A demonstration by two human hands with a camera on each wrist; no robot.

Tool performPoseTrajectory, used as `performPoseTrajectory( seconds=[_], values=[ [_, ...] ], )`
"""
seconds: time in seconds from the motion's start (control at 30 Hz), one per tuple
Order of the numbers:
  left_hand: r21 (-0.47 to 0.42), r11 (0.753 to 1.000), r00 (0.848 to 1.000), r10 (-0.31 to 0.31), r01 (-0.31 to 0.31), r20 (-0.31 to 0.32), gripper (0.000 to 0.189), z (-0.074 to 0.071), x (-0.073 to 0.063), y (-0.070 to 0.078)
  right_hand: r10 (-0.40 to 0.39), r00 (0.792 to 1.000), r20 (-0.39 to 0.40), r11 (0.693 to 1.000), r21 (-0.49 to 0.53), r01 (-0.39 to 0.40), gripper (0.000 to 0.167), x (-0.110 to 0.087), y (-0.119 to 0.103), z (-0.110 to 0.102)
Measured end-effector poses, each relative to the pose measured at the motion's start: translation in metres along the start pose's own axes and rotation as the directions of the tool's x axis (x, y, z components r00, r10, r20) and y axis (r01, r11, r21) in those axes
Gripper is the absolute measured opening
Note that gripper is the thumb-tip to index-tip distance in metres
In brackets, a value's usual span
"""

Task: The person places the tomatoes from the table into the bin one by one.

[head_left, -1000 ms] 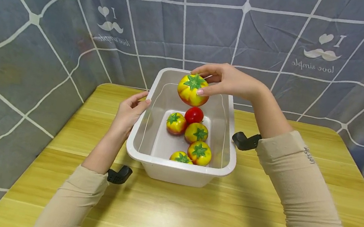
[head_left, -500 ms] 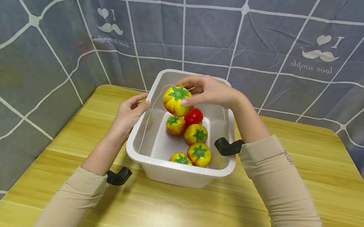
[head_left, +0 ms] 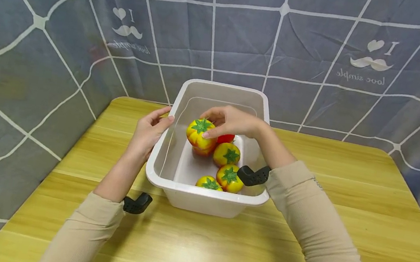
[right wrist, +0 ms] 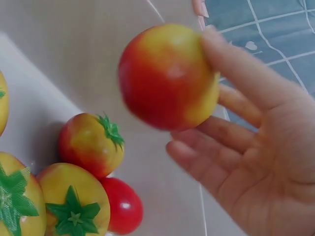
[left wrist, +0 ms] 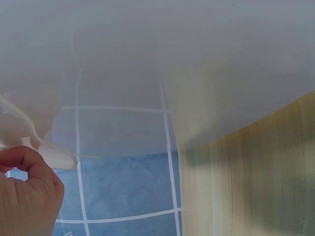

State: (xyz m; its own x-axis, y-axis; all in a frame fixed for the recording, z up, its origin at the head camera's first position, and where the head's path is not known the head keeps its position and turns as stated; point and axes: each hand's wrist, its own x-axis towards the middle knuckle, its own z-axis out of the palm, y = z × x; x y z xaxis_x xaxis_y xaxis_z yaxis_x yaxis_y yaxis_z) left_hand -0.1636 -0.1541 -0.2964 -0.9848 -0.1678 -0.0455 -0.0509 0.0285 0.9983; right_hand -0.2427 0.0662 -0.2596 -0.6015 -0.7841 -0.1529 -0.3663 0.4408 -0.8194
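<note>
Right hand has come down into the bin since 1 s ago: then it held the tomato up at the far rim, half a second ago at the left wall, now it's low inside, just above the other fruit. Fingers curled round the tomato, thumb on the near side, stem up in the head view; in the right wrist view the red-yellow underside faces the camera.

Under the fingers: a yellow-red tomato mostly hidden by the held one in the head view, and a small red one just beside the fingertips. Three more yellow ones lie toward the near wall, touching or nearly so.

Left hand unchanged: fingers pinch the bin's left rim, thumb outside under the lip. Bin hasn't shifted on the counter. Right sleeve now crosses the bin's near right corner.
</note>
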Motion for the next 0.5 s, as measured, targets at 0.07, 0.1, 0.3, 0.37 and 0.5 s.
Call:
performPoseTrajectory(
  seconds=[0.07,0.1,0.3,0.37,0.5],
  values=[
    [-0.004,1.0,1.0,0.004,-0.004,0.007,0.045,0.0,0.0002,0.0003,0.008,1.0,0.009,1.0,-0.026,-0.008,0.05,0.0,0.0021,0.0],
    [-0.006,1.0,1.0,0.005,-0.005,0.012,0.045,0.0002,0.0002,0.0004,0.013,1.0,0.013,0.999,-0.038,-0.013,0.05,-0.0001,0.0032,0.0001],
    [-0.007,1.0,1.0,0.007,-0.007,0.012,0.044,0.0002,-0.0002,-0.0003,0.033,0.998,0.049,0.998,-0.049,-0.031,0.05,-0.0008,0.0064,0.0023],
    [-0.013,1.0,1.0,0.01,-0.01,0.008,0.043,0.0001,0.0001,-0.0005,0.031,0.998,0.057,0.999,-0.041,-0.029,0.048,-0.0007,0.0072,0.0029],
    [-0.033,0.999,1.0,0.015,-0.014,0.012,0.043,-0.0009,0.0012,-0.001,0.028,0.999,0.026,0.999,-0.047,-0.027,0.049,-0.0007,0.0067,0.0027]
  ],
)
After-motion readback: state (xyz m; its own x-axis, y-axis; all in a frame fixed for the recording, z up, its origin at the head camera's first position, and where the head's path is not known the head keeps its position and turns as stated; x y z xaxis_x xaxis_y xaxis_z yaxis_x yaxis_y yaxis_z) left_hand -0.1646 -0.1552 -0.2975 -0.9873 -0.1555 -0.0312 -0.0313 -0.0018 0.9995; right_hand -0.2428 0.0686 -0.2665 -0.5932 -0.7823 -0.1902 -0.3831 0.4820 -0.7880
